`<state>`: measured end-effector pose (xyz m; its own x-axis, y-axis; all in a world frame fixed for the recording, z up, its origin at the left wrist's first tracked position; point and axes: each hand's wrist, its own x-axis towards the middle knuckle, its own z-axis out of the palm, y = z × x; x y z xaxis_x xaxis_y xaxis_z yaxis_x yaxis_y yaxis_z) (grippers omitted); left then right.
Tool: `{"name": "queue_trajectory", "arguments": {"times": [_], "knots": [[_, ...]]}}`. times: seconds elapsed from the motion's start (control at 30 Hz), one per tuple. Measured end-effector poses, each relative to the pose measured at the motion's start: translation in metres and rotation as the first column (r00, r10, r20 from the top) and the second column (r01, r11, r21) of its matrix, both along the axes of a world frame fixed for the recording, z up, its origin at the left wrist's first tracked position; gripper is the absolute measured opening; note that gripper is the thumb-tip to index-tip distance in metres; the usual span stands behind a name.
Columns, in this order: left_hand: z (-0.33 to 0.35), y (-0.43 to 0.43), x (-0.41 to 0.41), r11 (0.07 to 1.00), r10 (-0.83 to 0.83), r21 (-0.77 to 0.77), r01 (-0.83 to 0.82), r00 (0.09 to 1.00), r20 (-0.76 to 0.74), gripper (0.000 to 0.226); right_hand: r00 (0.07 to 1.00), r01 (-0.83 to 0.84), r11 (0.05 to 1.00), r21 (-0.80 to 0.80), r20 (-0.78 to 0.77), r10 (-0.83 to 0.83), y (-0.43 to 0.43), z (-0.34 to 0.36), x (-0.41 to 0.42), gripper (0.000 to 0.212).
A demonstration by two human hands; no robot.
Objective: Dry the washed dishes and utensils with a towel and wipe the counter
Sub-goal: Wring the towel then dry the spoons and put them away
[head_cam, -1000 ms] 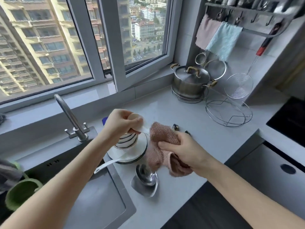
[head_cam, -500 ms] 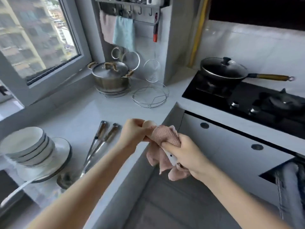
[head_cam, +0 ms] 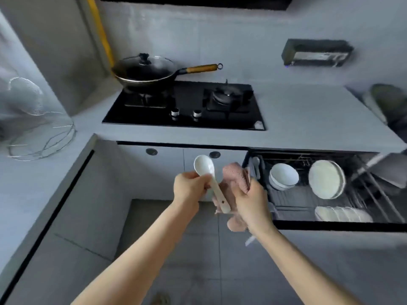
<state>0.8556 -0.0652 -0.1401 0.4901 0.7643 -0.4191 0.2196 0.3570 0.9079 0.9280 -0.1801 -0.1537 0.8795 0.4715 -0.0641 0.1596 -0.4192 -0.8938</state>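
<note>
Spoon (head_cam: 213,183) in L hand (head_cam: 190,187), towel (head_cam: 234,175) in R hand (head_cam: 251,203); open dish drawer (head_cam: 330,226) beside.

Dim, cool, flat light with weak shadows. Left of the fingers (head_cam: 201,180) the wire rack (head_cam: 44,137) smears (motion blur); right of them the counter (head_cam: 308,119) bows.

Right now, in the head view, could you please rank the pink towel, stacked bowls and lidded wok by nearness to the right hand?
1. pink towel, held in the right hand
2. stacked bowls, drawer rack, right
3. lidded wok, stove, back left
</note>
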Motion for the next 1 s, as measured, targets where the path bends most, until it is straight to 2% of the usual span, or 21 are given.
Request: {"name": "queue_trajectory", "arguments": {"times": [0.1, 0.23, 0.3, 0.4, 0.63, 0.83, 0.93, 0.97, 1.0], "knots": [[-0.012, -0.017, 0.052, 0.988, -0.121, -0.100, 0.121, 0.993, 0.005, 0.005, 0.991, 0.134, 0.990, -0.036, 0.019, -0.133, -0.043, -0.009, 0.064, 0.019], [-0.030, -0.040, 0.116, 0.942, -0.281, -0.201, 0.267, 0.959, -0.041, 0.003, 0.985, 0.172, 0.969, -0.175, 0.059, -0.164, -0.089, -0.012, 0.122, 0.033], [-0.044, -0.048, 0.150, 0.926, -0.331, -0.219, 0.308, 0.940, -0.078, 0.010, 0.980, 0.195, 0.956, -0.219, 0.088, -0.179, -0.105, -0.014, 0.148, 0.042], [-0.071, -0.055, 0.204, 0.909, -0.380, -0.238, 0.342, 0.915, -0.138, 0.008, 0.976, 0.216, 0.937, -0.275, 0.099, -0.196, -0.121, -0.025, 0.186, 0.051], [-0.147, -0.052, 0.315, 0.951, -0.252, -0.257, 0.174, 0.915, -0.314, 0.015, 0.975, 0.217, 0.916, -0.337, 0.040, -0.217, -0.124, -0.068, 0.281, 0.048], [-0.211, -0.045, 0.387, 0.966, -0.128, -0.257, 0.010, 0.887, -0.444, 0.019, 0.991, 0.068, 0.897, -0.436, -0.072, -0.111, -0.123, -0.128, 0.341, 0.041], [-0.237, -0.045, 0.417, 0.990, -0.072, -0.144, -0.004, 0.853, -0.516, 0.006, 0.994, -0.053, 0.884, -0.465, -0.111, 0.001, -0.117, -0.157, 0.374, 0.043], [-0.245, -0.046, 0.427, 0.996, -0.062, -0.090, 0.015, 0.836, -0.545, 0.006, 0.991, -0.094, 0.879, -0.467, -0.127, 0.038, -0.114, -0.165, 0.386, 0.043], [-0.253, -0.046, 0.436, 0.999, -0.047, -0.042, 0.028, 0.820, -0.571, 0.016, 0.987, -0.135, 0.871, -0.473, -0.143, 0.075, -0.112, -0.174, 0.398, 0.043]]}}
